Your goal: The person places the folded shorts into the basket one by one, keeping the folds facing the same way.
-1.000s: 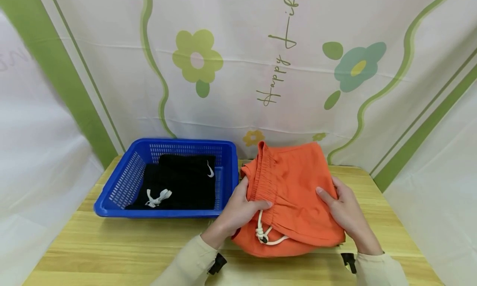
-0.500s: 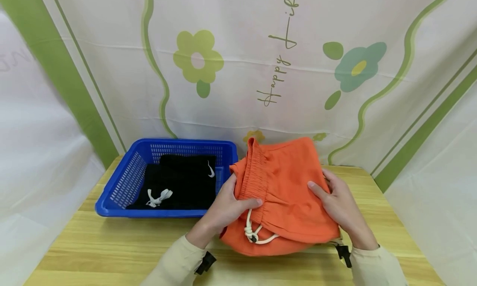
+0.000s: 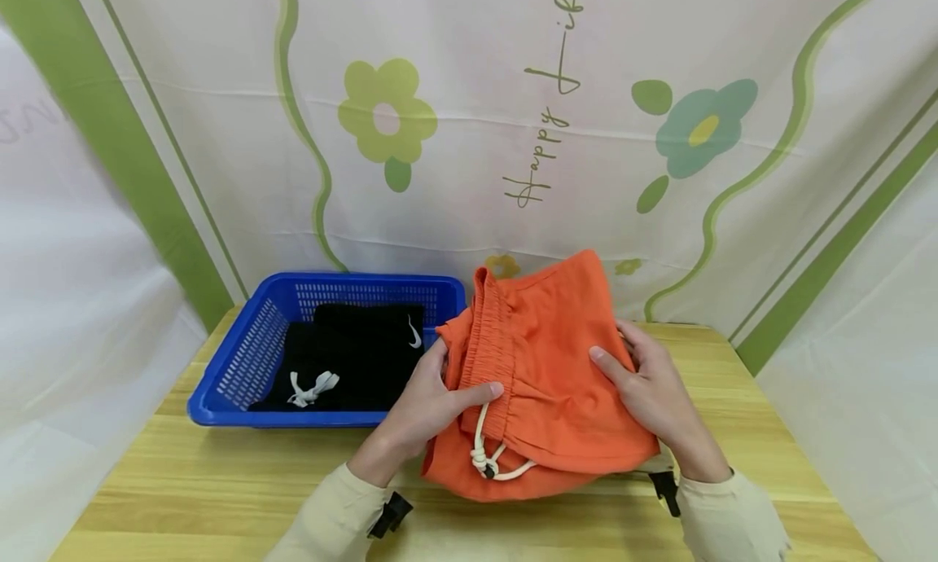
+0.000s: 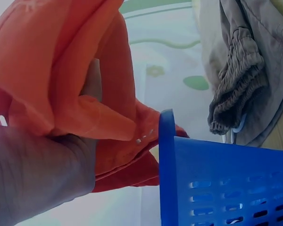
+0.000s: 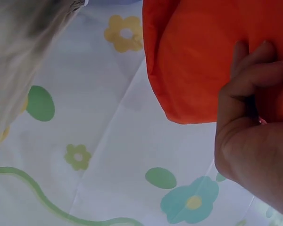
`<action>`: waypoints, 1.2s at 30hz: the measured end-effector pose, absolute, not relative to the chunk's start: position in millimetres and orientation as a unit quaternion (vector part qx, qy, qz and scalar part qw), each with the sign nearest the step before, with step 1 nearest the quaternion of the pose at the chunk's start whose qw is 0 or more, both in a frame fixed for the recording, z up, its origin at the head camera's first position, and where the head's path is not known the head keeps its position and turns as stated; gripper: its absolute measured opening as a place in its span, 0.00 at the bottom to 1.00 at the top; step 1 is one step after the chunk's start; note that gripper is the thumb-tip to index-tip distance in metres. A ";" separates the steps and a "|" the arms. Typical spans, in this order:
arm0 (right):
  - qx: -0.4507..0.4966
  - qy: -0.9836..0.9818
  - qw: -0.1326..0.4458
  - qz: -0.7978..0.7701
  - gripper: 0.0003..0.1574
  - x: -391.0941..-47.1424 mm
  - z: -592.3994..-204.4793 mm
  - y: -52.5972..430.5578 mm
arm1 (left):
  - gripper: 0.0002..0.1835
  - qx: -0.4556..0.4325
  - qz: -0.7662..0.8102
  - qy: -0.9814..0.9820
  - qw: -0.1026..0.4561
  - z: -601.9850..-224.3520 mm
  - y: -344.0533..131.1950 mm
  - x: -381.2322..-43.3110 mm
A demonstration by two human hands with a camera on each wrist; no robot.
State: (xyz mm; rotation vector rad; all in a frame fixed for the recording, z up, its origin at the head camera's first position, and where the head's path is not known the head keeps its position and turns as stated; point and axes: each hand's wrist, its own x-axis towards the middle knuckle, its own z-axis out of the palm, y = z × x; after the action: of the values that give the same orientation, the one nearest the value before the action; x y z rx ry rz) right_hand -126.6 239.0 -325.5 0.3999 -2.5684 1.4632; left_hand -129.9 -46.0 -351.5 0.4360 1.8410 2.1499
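Folded orange shorts (image 3: 557, 375), with a gathered waistband and a cream drawstring (image 3: 487, 468), are held up off the table between both hands. My left hand (image 3: 428, 403) grips the waistband side, thumb on top and fingers hidden beneath the cloth. On the other side my right hand (image 3: 655, 387) grips the shorts, its thumb over the top; in the right wrist view its curled fingers (image 5: 250, 70) press the underside. A blue plastic basket (image 3: 293, 418) is close to the left hand. Folded black shorts (image 3: 359, 358) with a white bow and a white swoosh lie inside it.
A grey-beige garment with an elastic waistband (image 4: 238, 75) lies on the table beside the basket, mostly hidden under the orange shorts in the head view. The wooden table (image 3: 242, 497) ends at a white flowered curtain (image 3: 469, 155).
Both hands have carried the orange shorts leftward toward the basket and tilted their far edge upward. The basket and black shorts have stayed in place.
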 end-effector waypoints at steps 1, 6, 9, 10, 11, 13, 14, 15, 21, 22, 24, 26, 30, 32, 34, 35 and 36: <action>0.137 -0.856 0.080 0.492 0.28 -126.7 -325.0 237.5 | 0.42 0.150 0.744 0.637 0.135 -351.5 -46.1 -130.2; 0.153 -0.853 0.083 0.493 0.27 -127.9 -323.7 232.2 | 0.43 0.134 0.745 0.641 0.129 -352.0 -49.1 -130.9; 0.154 -0.854 0.084 0.490 0.27 -128.5 -323.1 229.5 | 0.45 0.133 0.746 0.638 0.139 -351.8 -53.2 -131.4; 0.152 -0.854 0.083 0.490 0.28 -128.5 -322.8 228.5 | 0.45 0.136 0.746 0.636 0.142 -351.4 -54.6 -131.6; 0.150 -0.855 0.081 0.490 0.28 -128.5 -322.3 227.6 | 0.45 0.140 0.747 0.634 0.144 -351.0 -55.9 -131.8; 0.148 -0.855 0.079 0.491 0.28 -128.7 -321.3 225.5 | 0.45 0.148 0.751 0.626 0.148 -350.6 -58.6 -132.4; 0.148 -0.854 0.077 0.492 0.28 -129.0 -320.9 224.5 | 0.45 0.151 0.751 0.626 0.148 -350.6 -59.8 -132.6; 0.148 -0.854 0.075 0.494 0.28 -129.2 -320.5 223.6 | 0.44 0.153 0.750 0.627 0.147 -350.6 -61.0 -132.7; 0.141 -0.845 0.062 0.512 0.28 -131.6 -320.7 218.3 | 0.43 0.161 0.735 0.646 0.130 -351.3 -68.6 -132.7; 0.138 -0.843 0.060 0.516 0.28 -132.2 -320.9 217.3 | 0.43 0.162 0.733 0.648 0.125 -351.2 -69.9 -132.9; 0.132 -0.839 0.055 0.526 0.27 -133.4 -321.4 215.3 | 0.44 0.163 0.731 0.652 0.116 -351.3 -72.8 -133.3; 0.128 -0.834 0.049 0.535 0.27 -135.0 -322.1 213.1 | 0.44 0.166 0.730 0.653 0.112 -351.0 -75.9 -133.5; 0.122 -0.825 0.034 0.551 0.26 -138.5 -324.2 208.2 | 0.46 0.174 0.732 0.649 0.111 -350.8 -82.7 -134.0; 0.115 -0.824 0.029 0.555 0.25 -140.3 -325.5 205.1 | 0.47 0.177 0.732 0.649 0.110 -350.8 -86.5 -134.2; 0.107 -0.822 0.025 0.559 0.23 -142.2 -326.5 201.5 | 0.47 0.177 0.731 0.650 0.109 -350.5 -90.7 -134.2; 0.103 -0.822 0.024 0.560 0.23 -143.1 -327.0 199.8 | 0.47 0.177 0.729 0.652 0.108 -350.3 -92.9 -134.2; 0.099 -0.823 0.023 0.558 0.23 -143.8 -327.3 198.0 | 0.47 0.176 0.727 0.655 0.106 -350.0 -95.3 -134.1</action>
State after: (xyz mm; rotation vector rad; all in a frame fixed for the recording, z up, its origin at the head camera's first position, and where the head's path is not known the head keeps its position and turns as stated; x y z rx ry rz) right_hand -143.8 198.0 -327.3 0.3051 -2.5498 1.7284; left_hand -134.1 -95.3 -350.0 0.5195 1.9292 2.1426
